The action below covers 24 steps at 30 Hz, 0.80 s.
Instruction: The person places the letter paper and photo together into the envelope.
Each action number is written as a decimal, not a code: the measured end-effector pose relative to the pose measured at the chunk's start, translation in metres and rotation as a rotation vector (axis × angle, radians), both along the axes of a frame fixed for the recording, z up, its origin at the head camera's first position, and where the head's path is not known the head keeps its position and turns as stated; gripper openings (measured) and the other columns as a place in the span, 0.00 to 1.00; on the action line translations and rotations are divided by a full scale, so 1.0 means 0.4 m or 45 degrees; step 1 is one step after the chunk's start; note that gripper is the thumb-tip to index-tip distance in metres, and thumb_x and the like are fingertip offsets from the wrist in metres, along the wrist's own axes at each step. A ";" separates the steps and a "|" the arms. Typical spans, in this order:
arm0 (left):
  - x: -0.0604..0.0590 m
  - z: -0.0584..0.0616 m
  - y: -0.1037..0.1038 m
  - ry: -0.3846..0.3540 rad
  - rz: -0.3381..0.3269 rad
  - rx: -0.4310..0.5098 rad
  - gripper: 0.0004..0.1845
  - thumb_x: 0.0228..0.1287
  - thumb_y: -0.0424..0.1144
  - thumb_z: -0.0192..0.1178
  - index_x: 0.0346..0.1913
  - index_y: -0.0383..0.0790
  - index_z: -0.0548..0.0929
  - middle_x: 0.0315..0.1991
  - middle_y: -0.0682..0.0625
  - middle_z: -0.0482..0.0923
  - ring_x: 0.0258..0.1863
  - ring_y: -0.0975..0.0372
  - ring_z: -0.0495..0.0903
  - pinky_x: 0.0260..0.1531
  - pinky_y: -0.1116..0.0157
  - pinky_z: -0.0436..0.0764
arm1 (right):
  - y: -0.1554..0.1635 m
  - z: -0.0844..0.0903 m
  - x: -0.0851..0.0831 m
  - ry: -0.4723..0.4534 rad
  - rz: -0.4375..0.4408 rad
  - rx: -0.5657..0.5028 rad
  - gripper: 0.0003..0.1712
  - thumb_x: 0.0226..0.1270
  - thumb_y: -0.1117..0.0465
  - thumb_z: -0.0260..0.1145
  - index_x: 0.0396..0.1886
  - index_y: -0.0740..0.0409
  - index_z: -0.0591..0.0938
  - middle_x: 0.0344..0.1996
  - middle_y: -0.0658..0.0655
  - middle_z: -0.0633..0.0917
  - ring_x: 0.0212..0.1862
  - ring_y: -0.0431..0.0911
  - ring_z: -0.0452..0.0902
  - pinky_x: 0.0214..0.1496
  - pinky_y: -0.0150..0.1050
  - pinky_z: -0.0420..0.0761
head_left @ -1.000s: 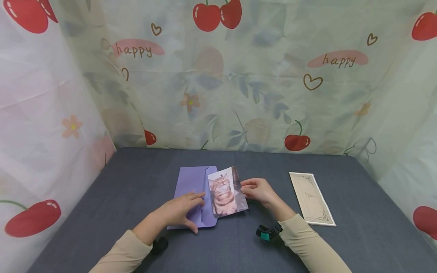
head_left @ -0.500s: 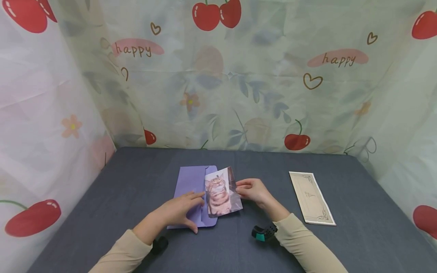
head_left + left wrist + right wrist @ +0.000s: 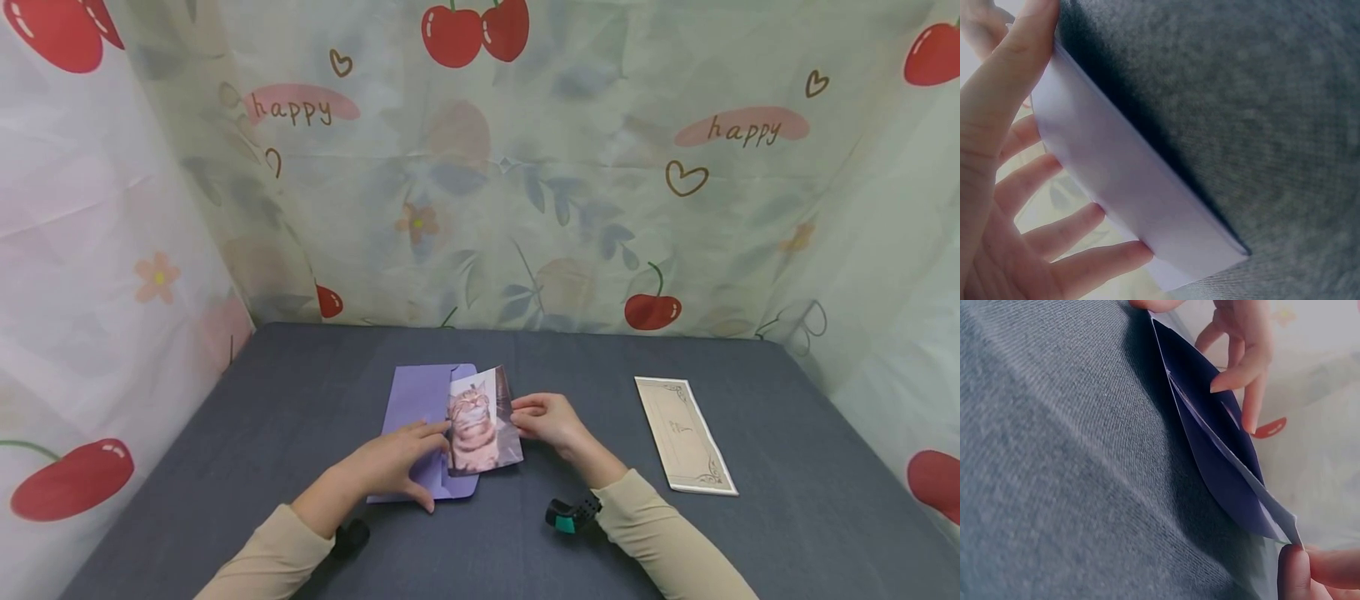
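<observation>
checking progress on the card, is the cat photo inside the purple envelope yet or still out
Partly in. The cat photo has its left edge under the purple envelope flap; most of it still shows, pinched by the right hand.

Two hands are seen in the lower middle of the head view: one left hand (image 3: 390, 467) and one right hand (image 3: 551, 419). One purple envelope (image 3: 416, 400), one cat photograph (image 3: 476, 421) and one ornate cream card (image 3: 682, 433) at the right are counted on one grey table (image 3: 300, 392).
</observation>
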<state>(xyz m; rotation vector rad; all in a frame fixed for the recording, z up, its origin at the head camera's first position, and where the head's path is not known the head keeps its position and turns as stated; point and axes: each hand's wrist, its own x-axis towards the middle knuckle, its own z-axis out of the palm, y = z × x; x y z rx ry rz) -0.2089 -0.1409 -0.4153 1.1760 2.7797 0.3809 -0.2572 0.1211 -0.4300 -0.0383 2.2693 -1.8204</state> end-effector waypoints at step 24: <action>0.002 0.005 0.000 -0.009 0.000 -0.007 0.35 0.39 0.56 0.73 0.49 0.41 0.75 0.67 0.40 0.65 0.63 0.39 0.66 0.60 0.47 0.70 | -0.053 -0.006 0.009 0.029 -0.014 0.003 0.16 0.59 0.72 0.62 0.47 0.75 0.78 0.38 0.68 0.85 0.29 0.39 0.80 0.36 0.36 0.85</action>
